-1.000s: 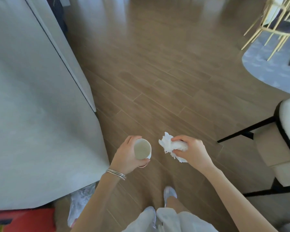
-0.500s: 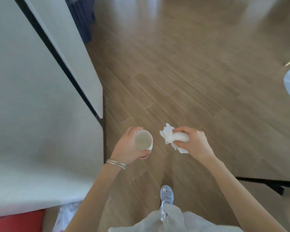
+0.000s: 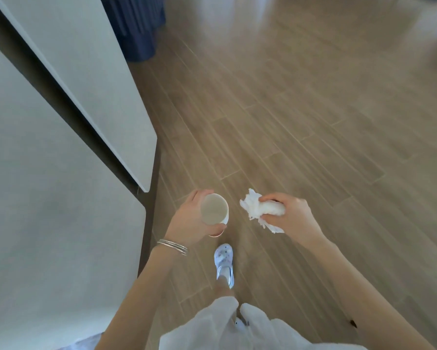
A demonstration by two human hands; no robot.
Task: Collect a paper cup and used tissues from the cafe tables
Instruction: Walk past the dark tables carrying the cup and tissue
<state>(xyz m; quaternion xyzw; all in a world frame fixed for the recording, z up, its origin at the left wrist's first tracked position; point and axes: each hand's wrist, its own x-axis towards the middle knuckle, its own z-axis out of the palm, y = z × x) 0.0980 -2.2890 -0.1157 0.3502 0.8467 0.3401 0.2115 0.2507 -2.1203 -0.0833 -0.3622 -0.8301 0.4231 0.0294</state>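
My left hand (image 3: 187,221) is wrapped around a white paper cup (image 3: 214,208), held upright with its empty inside showing. My right hand (image 3: 294,217) is closed on a bunch of crumpled white tissues (image 3: 257,208), which stick out to the left of the fist. Both hands hang at waist height over the wooden floor, a short gap between the cup and the tissues.
Two pale grey tables (image 3: 48,223) (image 3: 86,72) stand close on my left, with a dark gap between them. A dark blue ribbed object (image 3: 136,24) sits on the floor beyond them. Wooden floor (image 3: 313,109) stretches ahead and right. My white shoe (image 3: 223,261) steps forward.
I have walked forward along the tables, turning left. The chairs and rug on the right have left the view, and the blue object has come in. Both hands keep their hold.
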